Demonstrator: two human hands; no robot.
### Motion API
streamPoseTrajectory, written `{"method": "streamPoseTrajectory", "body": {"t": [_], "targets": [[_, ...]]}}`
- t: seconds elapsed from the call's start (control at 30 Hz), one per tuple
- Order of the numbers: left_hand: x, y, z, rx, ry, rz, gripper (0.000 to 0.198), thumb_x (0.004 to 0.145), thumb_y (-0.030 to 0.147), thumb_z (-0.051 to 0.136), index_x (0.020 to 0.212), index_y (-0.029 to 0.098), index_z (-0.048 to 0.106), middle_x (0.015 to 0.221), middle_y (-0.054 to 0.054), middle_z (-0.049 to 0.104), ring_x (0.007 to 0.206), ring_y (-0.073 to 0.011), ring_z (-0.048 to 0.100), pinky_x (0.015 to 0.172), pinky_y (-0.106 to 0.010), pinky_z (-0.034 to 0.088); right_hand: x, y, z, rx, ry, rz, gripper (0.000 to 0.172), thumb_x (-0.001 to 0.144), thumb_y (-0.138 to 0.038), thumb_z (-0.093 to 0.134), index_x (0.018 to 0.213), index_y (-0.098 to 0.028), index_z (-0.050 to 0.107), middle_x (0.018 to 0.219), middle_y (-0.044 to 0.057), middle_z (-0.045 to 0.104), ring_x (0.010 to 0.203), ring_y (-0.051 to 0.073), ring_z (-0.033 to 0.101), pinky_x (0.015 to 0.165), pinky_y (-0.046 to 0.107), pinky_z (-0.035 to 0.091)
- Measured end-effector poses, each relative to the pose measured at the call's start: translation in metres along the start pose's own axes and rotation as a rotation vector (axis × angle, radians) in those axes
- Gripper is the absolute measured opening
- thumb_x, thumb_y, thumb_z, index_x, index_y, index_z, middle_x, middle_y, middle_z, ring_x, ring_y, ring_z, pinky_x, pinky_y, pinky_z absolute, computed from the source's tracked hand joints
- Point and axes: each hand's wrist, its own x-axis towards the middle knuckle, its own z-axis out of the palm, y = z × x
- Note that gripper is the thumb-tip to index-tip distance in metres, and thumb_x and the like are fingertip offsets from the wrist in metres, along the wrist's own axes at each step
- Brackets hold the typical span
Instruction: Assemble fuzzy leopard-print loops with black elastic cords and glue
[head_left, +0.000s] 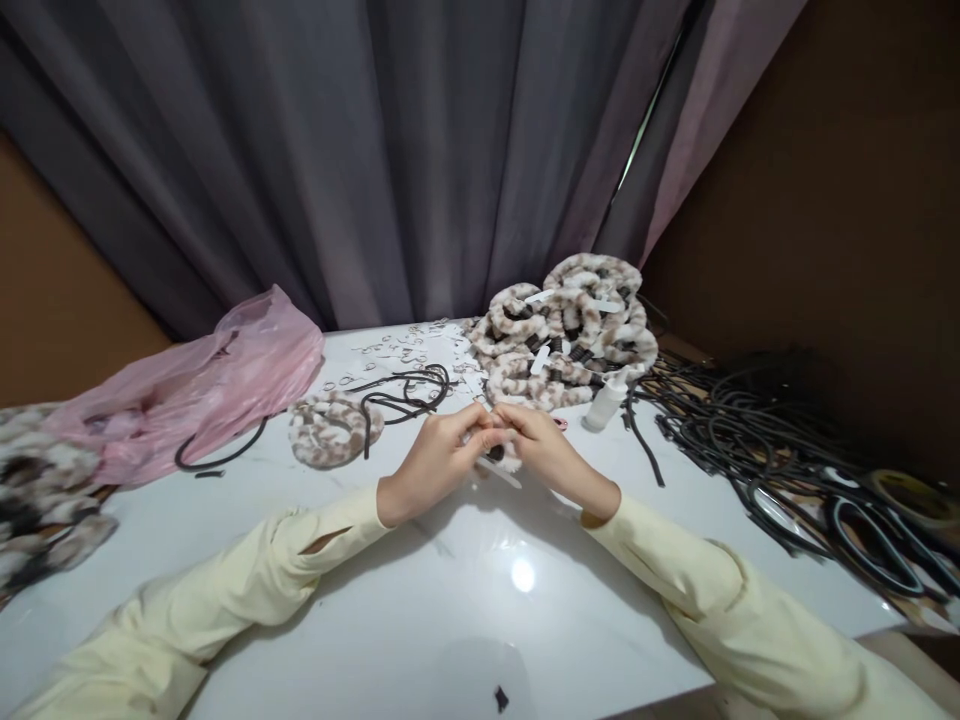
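Above the middle of the white table, my left hand [442, 462] and my right hand [551, 455] meet with fingertips pinched together. Between them they hold a small furry piece [512, 464], mostly covered by the fingers, with a dark bit showing beside it. A white strip tag [501, 473] sticks out below my fingers. Left of my hands lies a furry brown-and-white ring [304, 440], with several loose black cords [409, 405] behind it. A pile of similar furry rings [577, 310], some with white tags, rises just beyond my hands.
A small translucent bottle [604, 404] stands right of my hands. Tangled black cords [720, 400] and a tape roll [915, 498] cover the right side. Leftward lie a pink plastic bag [217, 385] and more furry pieces [45, 500]. Small clear rings [375, 350] are scattered at the back.
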Motion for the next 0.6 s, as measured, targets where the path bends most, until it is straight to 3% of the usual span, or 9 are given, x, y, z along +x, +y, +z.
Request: {"method": "streamPoseTrajectory", "body": {"t": [0.27,0.4,0.47,0.5,0.6], "targets": [[0.000,-0.008,0.003,-0.120,-0.072,-0.152,0.022,0.081,0.036,0.055,0.070,0.018,0.049,0.053,0.005,0.055,0.044,-0.0094,0.052,0.047,-0.019,0.039,0.004,0.011,0.002,-0.031,-0.043,0.016,0.018,0.078,-0.018,0.040,0.059,-0.019,0.039,0.057,-0.003,0.041,0.058,0.012,0.041,0.056,0.023,0.031],[-0.007,-0.018,0.000,0.014,-0.054,-0.076,0.022,0.084,0.034,0.052,0.070,0.018,0.050,0.053,0.005,0.056,0.048,-0.0095,0.053,0.050,-0.019,0.040,0.001,0.003,-0.003,-0.155,0.145,-0.103,0.009,0.083,-0.025,0.049,0.086,-0.017,0.051,0.092,0.007,0.055,0.089,0.019,0.049,0.079,0.033,0.037],[-0.012,-0.024,-0.007,0.165,0.003,0.085,0.021,0.086,0.031,0.049,0.070,0.018,0.050,0.056,0.004,0.054,0.050,-0.0095,0.051,0.052,-0.020,0.040,-0.003,-0.006,-0.010,-0.244,0.196,-0.242,0.012,0.085,-0.025,0.051,0.094,-0.018,0.051,0.099,0.010,0.055,0.095,0.021,0.048,0.084,0.036,0.037],[-0.015,-0.028,-0.011,0.254,0.027,0.211,0.021,0.088,0.029,0.048,0.069,0.018,0.049,0.057,0.003,0.054,0.052,-0.0101,0.050,0.053,-0.021,0.040,-0.005,-0.012,-0.014,-0.270,0.153,-0.312,0.010,0.086,-0.024,0.050,0.093,-0.018,0.052,0.096,0.009,0.057,0.093,0.021,0.049,0.083,0.036,0.038],[-0.022,-0.039,-0.024,0.478,-0.026,0.698,0.020,0.088,0.020,0.046,0.069,0.018,0.048,0.059,0.000,0.052,0.056,-0.0128,0.050,0.055,-0.025,0.042,-0.010,-0.025,-0.022,-0.291,-0.116,-0.463,0.015,0.087,-0.021,0.049,0.099,-0.018,0.057,0.097,0.009,0.061,0.093,0.021,0.050,0.084,0.038,0.040]]}}
